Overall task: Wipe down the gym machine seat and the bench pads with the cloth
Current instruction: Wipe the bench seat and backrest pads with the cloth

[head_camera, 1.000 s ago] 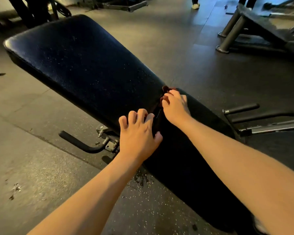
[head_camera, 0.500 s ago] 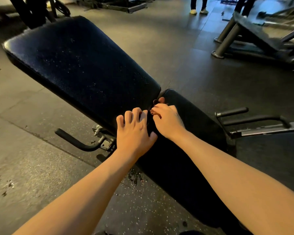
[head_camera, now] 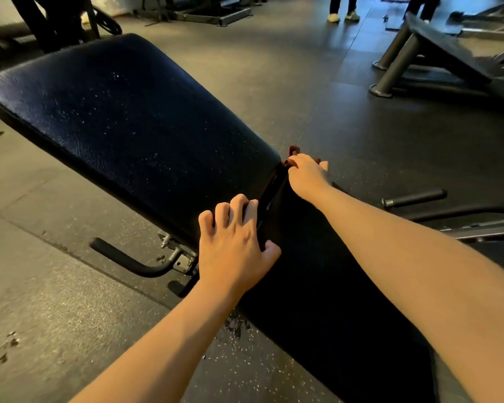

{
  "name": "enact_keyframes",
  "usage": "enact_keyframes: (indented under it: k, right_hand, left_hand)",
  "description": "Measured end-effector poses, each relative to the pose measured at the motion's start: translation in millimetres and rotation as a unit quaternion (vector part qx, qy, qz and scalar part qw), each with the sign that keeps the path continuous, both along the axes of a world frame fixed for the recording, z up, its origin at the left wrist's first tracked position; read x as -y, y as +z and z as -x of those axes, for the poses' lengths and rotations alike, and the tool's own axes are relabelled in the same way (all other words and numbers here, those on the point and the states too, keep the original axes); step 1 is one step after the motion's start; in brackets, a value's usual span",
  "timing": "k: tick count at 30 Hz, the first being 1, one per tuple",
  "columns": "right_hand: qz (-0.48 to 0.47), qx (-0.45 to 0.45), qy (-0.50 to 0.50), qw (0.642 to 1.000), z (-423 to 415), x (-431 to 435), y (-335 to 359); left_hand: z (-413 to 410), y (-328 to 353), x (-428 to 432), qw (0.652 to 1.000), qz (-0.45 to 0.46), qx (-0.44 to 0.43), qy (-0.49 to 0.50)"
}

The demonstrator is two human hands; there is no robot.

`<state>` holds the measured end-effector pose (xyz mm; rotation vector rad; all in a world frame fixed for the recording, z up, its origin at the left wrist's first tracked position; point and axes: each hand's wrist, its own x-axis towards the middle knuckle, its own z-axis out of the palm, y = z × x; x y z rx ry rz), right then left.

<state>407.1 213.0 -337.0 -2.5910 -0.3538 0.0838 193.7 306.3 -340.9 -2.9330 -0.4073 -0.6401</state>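
Observation:
A black padded backrest point(head_camera: 128, 126) slopes up to the left, and a black seat pad point(head_camera: 317, 286) runs toward me on the right. A narrow gap divides them. My left hand point(head_camera: 233, 245) rests spread on the near end of that gap, fingers on the backrest's lower edge, holding nothing. My right hand point(head_camera: 306, 173) is at the far end of the gap, closed on a dark reddish cloth point(head_camera: 294, 150). Only a small corner of the cloth shows above my fingers.
A black handle bar point(head_camera: 128, 260) juts out under the bench at left. Bars and a frame point(head_camera: 413, 197) lie right of the seat. Another machine point(head_camera: 437, 59) stands at the back right. A person's feet point(head_camera: 342, 16) are at the far top. Dark rubber floor surrounds the bench.
My right hand slid along the gap toward my left hand, then back out to the far edge with the cloth. My left hand stayed put.

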Motion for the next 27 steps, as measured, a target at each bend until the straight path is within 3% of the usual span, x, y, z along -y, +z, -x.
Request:
enact_keyframes:
  k: [5, 10, 20, 22, 27]
  right_hand:
    - [-0.073, 0.037, 0.023, 0.996, 71, 4, -4]
    - [-0.07, 0.047, 0.081, 0.993, 109, 9, -8]
    - [0.003, 0.042, 0.061, 0.997, 44, -5, -2]
    - [-0.025, 0.045, 0.041, 0.998, 41, -10, -4]
    - [-0.202, 0.059, -0.039, 0.977, 34, -3, -13]
  left_hand:
    - [3, 2, 1, 1.0, 0.008, -0.013, 0.005]
    - [13, 3, 2, 1.0, 0.021, -0.023, 0.003]
    - [3, 6, 2, 1.0, 0.022, -0.013, 0.001]
    - [3, 5, 3, 1.0, 0.022, -0.016, 0.001]
    - [1, 1, 2, 1.0, 0.021, -0.004, 0.007]
